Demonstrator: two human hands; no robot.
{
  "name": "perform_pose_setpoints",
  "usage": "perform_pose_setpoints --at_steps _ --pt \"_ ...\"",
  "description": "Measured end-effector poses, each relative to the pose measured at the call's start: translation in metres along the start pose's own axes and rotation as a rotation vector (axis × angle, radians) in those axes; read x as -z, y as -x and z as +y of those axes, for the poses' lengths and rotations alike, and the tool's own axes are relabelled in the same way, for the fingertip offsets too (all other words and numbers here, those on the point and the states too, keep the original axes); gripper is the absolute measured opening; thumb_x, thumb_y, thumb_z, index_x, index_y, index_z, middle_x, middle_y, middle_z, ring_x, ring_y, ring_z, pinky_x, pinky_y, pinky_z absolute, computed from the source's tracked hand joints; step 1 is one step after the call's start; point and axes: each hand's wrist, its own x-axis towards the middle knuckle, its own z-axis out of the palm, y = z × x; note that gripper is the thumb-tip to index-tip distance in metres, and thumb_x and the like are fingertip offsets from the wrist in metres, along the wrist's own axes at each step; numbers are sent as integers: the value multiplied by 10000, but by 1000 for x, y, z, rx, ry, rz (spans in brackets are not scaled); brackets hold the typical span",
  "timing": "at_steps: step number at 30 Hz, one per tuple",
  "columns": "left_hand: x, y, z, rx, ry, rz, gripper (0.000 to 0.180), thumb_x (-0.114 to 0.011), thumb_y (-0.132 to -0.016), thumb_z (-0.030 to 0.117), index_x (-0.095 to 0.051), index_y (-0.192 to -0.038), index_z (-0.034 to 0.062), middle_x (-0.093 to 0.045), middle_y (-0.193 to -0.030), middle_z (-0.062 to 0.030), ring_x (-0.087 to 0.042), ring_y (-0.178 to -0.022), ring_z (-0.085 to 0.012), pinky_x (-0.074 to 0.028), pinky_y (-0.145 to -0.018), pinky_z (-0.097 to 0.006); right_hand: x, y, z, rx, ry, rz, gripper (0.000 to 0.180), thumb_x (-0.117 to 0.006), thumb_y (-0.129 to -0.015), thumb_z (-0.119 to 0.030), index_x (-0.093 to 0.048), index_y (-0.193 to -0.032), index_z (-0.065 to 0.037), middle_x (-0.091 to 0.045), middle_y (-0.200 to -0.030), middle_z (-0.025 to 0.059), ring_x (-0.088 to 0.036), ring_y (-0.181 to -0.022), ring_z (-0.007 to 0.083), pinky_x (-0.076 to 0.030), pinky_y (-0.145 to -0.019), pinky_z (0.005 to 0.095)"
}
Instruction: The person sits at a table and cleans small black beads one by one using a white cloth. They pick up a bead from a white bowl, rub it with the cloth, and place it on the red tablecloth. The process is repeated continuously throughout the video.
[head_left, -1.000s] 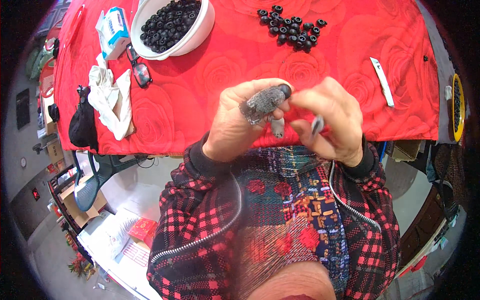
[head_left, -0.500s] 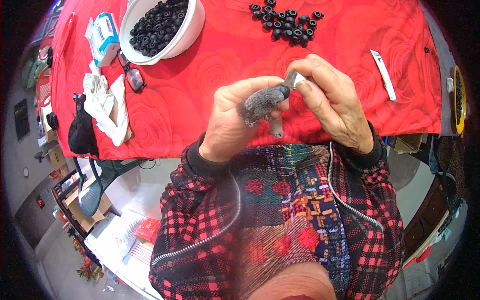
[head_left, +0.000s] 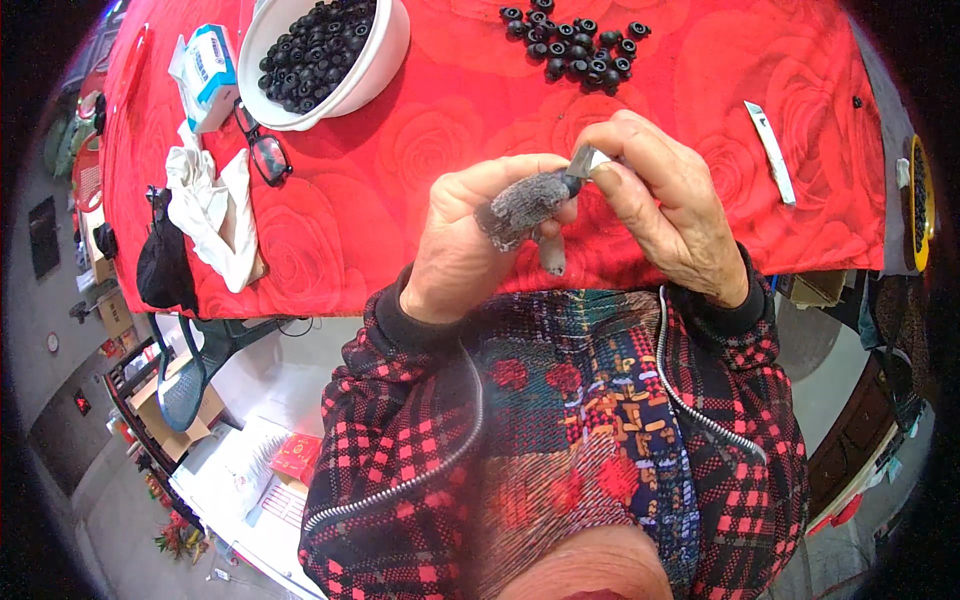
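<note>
My left hand (head_left: 470, 250) and right hand (head_left: 665, 200) pinch one small metal piece (head_left: 588, 160) at centre. Upper right, some caps (head_left: 575, 45) seem finished; the bowl (head_left: 385, 60) upper left remains full.

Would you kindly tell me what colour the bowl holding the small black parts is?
The bowl is white, seen in the head view.

A cramped home workshop is showing itself: a red rose-patterned tablecloth (head_left: 420, 150) is bearing a white bowl (head_left: 385, 60) of small black parts, cardboard boxes (head_left: 165, 400) are crowding the floor.
</note>
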Motion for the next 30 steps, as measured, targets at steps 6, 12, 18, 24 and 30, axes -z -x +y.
perform_pose_setpoints --at_steps 6,12,18,24,30 --pt "-1 -1 -1 9 -55 47 275 -548 -897 118 -582 -1108 -55 -628 -864 -94 -593 -718 -119 -531 -549 -257 0 0 2 3 -21 0 118 -543 -874 -90 -558 -937 8 -545 -791 146 -575 -732 313 -453 -636 361" --pt "1 -2 -6 -1 -15 35 285 -551 -901 136 -582 -1115 -49 -627 -861 -92 -591 -707 -116 -525 -540 -257 1 2 11 5 -15 -32 126 -542 -872 -84 -552 -950 15 -551 -808 152 -579 -737 318 -458 -639 362" --pt "0 -1 -6 14 -10 83 286 -560 -894 132 -580 -1117 -46 -623 -870 -86 -591 -722 -119 -524 -561 -259 4 1 11 2 -21 -97 116 -534 -868 -72 -542 -940 19 -528 -791 136 -552 -725 292 -437 -634 350" --pt "0 -11 -1 -100 -59 209 305 -571 -890 194 -561 -1060 -59 -524 -770 -31 -527 -602 -129 -471 -496 -267 -1 11 7 -6 -202 -215 104 -536 -861 -56 -558 -941 7 -532 -777 130 -547 -707 284 -436 -639 345" --pt "5 -4 1 -91 -81 96 271 -575 -884 134 -598 -1065 -67 -620 -824 -100 -587 -666 -129 -516 -547 -255 6 1 1 -110 -80 61 117 -542 -884 -76 -570 -938 23 -563 -810 131 -577 -734 240 -450 -652 316"
